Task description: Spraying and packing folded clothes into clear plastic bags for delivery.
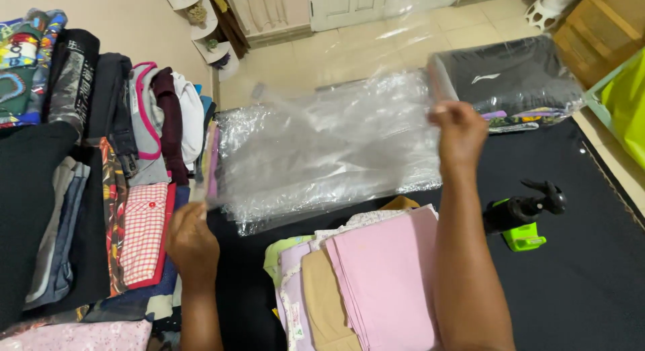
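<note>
Both my hands hold up a clear plastic bag (322, 143), stretched flat in front of me above a black cloth surface (571, 257). My left hand (191, 240) pinches its lower left corner. My right hand (460, 133) grips its upper right edge. Below the bag lies a stack of folded cloths (376, 277) in pink, lilac, tan and pale green, close to my right forearm.
A row of folded clothes (127, 163) in many colours stands at the left. A dark garment packed in clear plastic (510, 79) lies at the back right. A black and green tool (524, 220) rests at the right. Tiled floor and a corner shelf lie beyond.
</note>
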